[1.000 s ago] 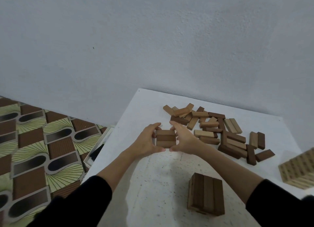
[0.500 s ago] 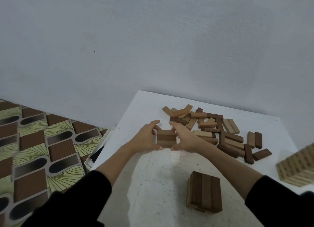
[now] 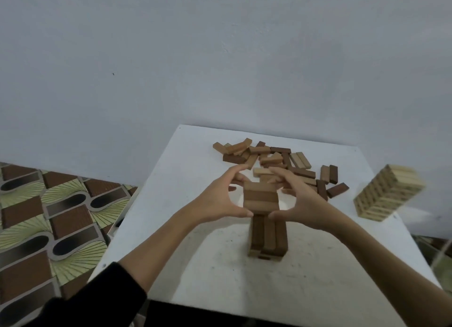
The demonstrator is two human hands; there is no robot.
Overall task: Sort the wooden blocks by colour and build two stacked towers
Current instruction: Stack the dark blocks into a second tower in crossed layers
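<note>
Three brown blocks (image 3: 260,197) lie side by side as one flat layer, held between both hands. My left hand (image 3: 216,200) grips the layer's left side, thumb at its near corner and fingers at its far corner. My right hand (image 3: 302,200) grips the right side the same way. The layer is at the far top edge of the dark brown tower (image 3: 267,238); I cannot tell whether it touches it. A pile of loose dark and light blocks (image 3: 281,159) lies behind the hands. A pale block tower (image 3: 389,194) stands at the right.
The white table (image 3: 195,265) stands against a grey wall, and its left edge runs beside a patterned floor (image 3: 49,216). The pale tower is close to the table's right edge.
Both hands have carried the three-block layer from the table beside the loose pile back toward me, to the dark tower. The view has shifted, so the pale tower now shows fully.
</note>
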